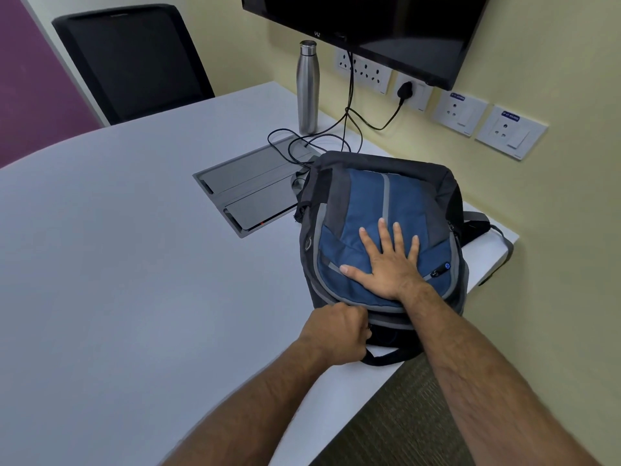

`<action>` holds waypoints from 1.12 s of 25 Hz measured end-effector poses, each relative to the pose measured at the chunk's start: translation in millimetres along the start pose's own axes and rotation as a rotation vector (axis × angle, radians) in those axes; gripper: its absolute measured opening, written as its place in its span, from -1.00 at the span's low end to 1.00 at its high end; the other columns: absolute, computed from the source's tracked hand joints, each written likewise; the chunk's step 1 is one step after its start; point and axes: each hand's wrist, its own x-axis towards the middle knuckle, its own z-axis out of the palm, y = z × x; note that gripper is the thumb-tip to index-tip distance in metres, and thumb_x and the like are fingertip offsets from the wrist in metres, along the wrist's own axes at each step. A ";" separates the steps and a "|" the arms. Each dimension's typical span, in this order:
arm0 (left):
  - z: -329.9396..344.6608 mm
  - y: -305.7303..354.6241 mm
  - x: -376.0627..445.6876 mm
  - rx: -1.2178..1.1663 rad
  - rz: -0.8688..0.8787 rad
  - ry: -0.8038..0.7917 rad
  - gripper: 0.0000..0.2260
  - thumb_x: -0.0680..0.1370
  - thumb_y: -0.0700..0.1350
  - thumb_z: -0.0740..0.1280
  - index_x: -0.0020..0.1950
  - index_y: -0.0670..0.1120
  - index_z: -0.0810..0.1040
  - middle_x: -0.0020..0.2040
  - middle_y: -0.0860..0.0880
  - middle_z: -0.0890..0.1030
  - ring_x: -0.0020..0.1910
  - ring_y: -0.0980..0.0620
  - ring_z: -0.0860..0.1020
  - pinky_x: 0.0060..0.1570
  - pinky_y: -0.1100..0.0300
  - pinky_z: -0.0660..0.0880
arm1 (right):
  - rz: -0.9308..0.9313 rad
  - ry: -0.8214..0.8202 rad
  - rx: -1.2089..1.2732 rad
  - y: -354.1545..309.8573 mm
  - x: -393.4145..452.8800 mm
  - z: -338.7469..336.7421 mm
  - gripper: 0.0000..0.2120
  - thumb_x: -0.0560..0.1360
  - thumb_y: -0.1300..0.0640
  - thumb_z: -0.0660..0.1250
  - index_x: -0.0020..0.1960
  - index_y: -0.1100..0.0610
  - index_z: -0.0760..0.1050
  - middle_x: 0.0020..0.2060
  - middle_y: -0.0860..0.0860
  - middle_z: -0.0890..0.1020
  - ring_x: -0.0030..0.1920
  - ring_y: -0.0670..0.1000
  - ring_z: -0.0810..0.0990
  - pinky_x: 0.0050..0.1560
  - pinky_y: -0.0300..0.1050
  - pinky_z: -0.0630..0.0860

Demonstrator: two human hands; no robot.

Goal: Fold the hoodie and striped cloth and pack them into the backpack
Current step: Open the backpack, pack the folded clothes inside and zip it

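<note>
on the white table (134,247): blue and grey fabric backpack (376,200) lying flat;
right hand (386,260): fingers spread, pressing its front;
left hand (339,334): curled tight at the backpack's near edge, looks like pinching the zip;

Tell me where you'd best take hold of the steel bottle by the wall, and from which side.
Take the steel bottle around its straight lower body, coming from the open table side on its left. It stands upright, the wall and sockets are close behind, and black cables hang just to its right. The neck narrows, so fingers would likely slip there.
</note>
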 end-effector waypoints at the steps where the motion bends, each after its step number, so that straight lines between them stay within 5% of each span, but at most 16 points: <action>1: -0.8 -1.3 0.2 0.016 0.005 0.014 -0.82 0.56 0.01 0.29 -0.03 -0.09 0.57 -0.11 -0.08 0.65 -0.14 -0.12 0.60 -0.11 0.00 0.58 | -0.010 -0.013 0.019 1.6 -0.4 -1.5 -0.02 0.31 -0.66 -0.16 0.58 -0.19 -0.29 0.54 0.01 -0.42 0.51 0.12 -0.47 0.41 0.35 -0.46; 6: -1.7 0.3 5.0 0.108 0.155 0.203 -0.80 0.49 0.05 0.38 -0.13 -0.07 0.55 -0.24 -0.04 0.63 -0.28 -0.09 0.58 -0.29 0.07 0.57 | -0.031 -0.027 0.141 6.3 -12.2 -7.5 -0.25 0.50 -0.49 -0.09 0.59 -0.21 -0.14 0.58 -0.04 -0.30 0.55 0.03 -0.39 0.47 0.21 -0.43; 9: 0.9 7.0 11.2 0.209 0.317 0.327 -0.86 0.43 -0.02 0.46 -0.21 -0.06 0.59 -0.30 0.00 0.58 -0.33 -0.04 0.51 -0.37 0.15 0.48 | -0.045 0.060 0.315 6.8 -27.0 -8.4 -0.43 0.63 -0.27 0.01 0.59 -0.10 0.11 0.61 0.00 -0.05 0.59 0.02 -0.14 0.55 0.12 -0.25; 11: 0.4 8.5 16.4 0.294 0.387 0.394 -0.89 0.46 -0.02 0.46 -0.16 -0.05 0.62 -0.21 -0.01 0.57 -0.23 -0.05 0.48 -0.28 0.09 0.41 | -0.050 0.252 0.510 8.0 -46.4 -7.7 -0.55 0.65 -0.08 0.16 0.49 0.05 0.36 0.53 0.08 0.29 0.54 0.07 0.19 0.55 0.09 0.08; 13: -6.1 10.3 20.2 0.307 0.345 0.440 -0.84 0.44 -0.01 0.48 -0.08 -0.04 0.59 -0.11 -0.02 0.55 -0.14 -0.07 0.47 -0.21 0.04 0.39 | -0.030 0.639 0.555 10.0 -77.1 -2.2 -0.71 0.58 0.09 0.31 0.26 0.16 0.57 0.26 0.09 0.59 0.30 0.10 0.49 0.36 0.06 0.38; 15: -17.0 16.2 24.1 0.215 0.202 0.416 -0.73 0.42 0.05 0.50 -0.03 -0.04 0.52 -0.08 -0.02 0.55 -0.11 -0.08 0.49 -0.17 0.03 0.40 | 0.033 0.984 0.471 17.7 -115.2 12.1 -0.84 0.48 0.15 0.39 0.02 0.18 0.62 -0.03 0.04 0.66 0.03 0.09 0.56 0.15 -0.08 0.44; 16: -21.6 18.4 26.9 0.170 0.149 0.378 -0.73 0.44 0.07 0.48 -0.02 -0.05 0.51 -0.07 -0.02 0.56 -0.09 -0.08 0.51 -0.14 0.02 0.41 | 0.027 1.028 0.446 19.4 -132.5 22.0 -0.87 0.45 0.15 0.42 -0.05 0.19 0.62 -0.13 0.02 0.65 -0.07 0.08 0.55 0.06 -0.14 0.42; 21: -42.5 26.4 37.3 0.034 0.076 0.312 -0.79 0.57 0.08 0.37 0.03 -0.05 0.60 -0.06 -0.01 0.59 -0.01 -0.08 0.55 -0.13 0.02 0.45 | -0.124 0.716 0.162 12.7 -161.0 78.1 -0.67 0.37 -0.06 0.54 0.02 0.13 0.67 -0.30 -0.02 0.59 -0.27 0.02 0.53 -0.27 -0.10 0.53; 28: -64.9 27.6 32.4 -0.206 -0.147 0.363 -0.84 0.58 0.08 0.36 -0.04 0.01 0.54 -0.09 0.09 0.57 -0.05 0.00 0.55 -0.01 0.02 0.50 | -0.022 0.648 0.064 8.5 -144.8 70.2 -0.77 0.27 0.13 0.63 -0.10 0.09 0.69 -0.37 -0.02 0.55 -0.40 0.01 0.54 -0.48 -0.17 0.49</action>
